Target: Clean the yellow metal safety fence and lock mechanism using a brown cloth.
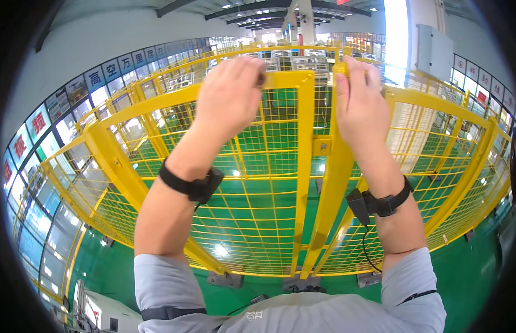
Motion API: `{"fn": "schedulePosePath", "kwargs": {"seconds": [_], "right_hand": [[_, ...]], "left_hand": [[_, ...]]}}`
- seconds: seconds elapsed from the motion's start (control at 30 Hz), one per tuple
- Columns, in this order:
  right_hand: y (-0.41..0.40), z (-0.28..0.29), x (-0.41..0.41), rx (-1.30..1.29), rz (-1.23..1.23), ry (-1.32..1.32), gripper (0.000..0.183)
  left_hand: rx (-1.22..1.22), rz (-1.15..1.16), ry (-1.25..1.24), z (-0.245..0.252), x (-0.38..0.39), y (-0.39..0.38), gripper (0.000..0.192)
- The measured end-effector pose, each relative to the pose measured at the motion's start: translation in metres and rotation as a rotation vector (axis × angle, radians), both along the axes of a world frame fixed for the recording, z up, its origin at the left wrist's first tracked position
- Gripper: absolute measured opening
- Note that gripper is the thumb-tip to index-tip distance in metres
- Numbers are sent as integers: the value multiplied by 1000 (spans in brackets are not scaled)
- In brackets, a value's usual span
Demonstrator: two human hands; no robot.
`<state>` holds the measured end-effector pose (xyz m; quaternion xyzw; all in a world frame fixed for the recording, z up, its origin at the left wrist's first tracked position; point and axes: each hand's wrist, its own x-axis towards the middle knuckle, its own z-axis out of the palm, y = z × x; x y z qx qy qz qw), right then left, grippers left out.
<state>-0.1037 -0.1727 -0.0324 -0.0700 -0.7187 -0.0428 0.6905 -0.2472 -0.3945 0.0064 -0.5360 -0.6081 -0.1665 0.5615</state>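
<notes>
A yellow wire-mesh fence panel [305,166] stands before me, its top rail [289,78] at the height of my hands. My left hand [231,93] is over that rail with curled fingers, blurred. Something small and dark brown [261,78] shows at its fingertips; I cannot tell what it is. Beside the panel rises a yellow fence post [330,200], joined to it by a bolted bracket [323,145]. My right hand [362,102] is around the top of this post, next to a rounded yellow piece [341,68]. Black straps with small boxes circle both wrists.
More yellow mesh panels curve away left [116,162] and right [437,133]. Post feet sit on dark base blocks [224,279] on the green floor [462,270]. A white machine [108,310] stands low at the left. Behind the fence are workbenches [310,64] and a column.
</notes>
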Motion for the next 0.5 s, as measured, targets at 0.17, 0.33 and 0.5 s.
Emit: {"fn": "schedulePosePath", "kwargs": {"seconds": [0.17,0.33,0.5], "right_hand": [[0,1,-1,4,-12,35,35],[2,1,1,-1,-3,29,36],[-2,2,4,-28,27,-28,38]], "left_hand": [[-58,-197,-258,11,6,-3,38],[-22,-170,-348,26,43,25,35],[-258,-26,-200,49,31,30,27]]}}
